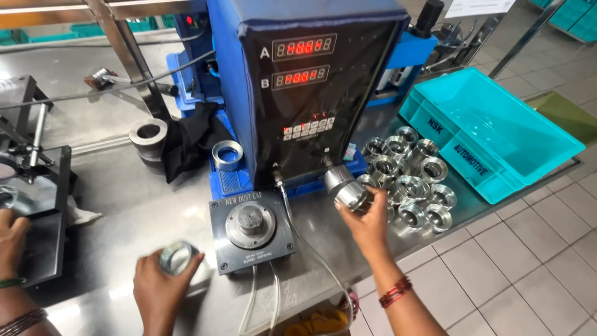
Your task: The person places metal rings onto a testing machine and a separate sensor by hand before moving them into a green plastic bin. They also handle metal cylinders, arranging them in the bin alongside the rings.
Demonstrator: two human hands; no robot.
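Both the round bright-metal ring (178, 256) and the cluster of polished steel cup-shaped parts (407, 180) look glossy, the steel bench (124, 205) brushed, the turquoise plastic crate (497, 134) smooth.

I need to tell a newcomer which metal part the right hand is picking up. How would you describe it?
Find the blue machine with red displays. Right of its base, shiny metal rings cluster on the steel table. The part sits at the cluster's left edge, the only one lifted and tilted, in the right hand.
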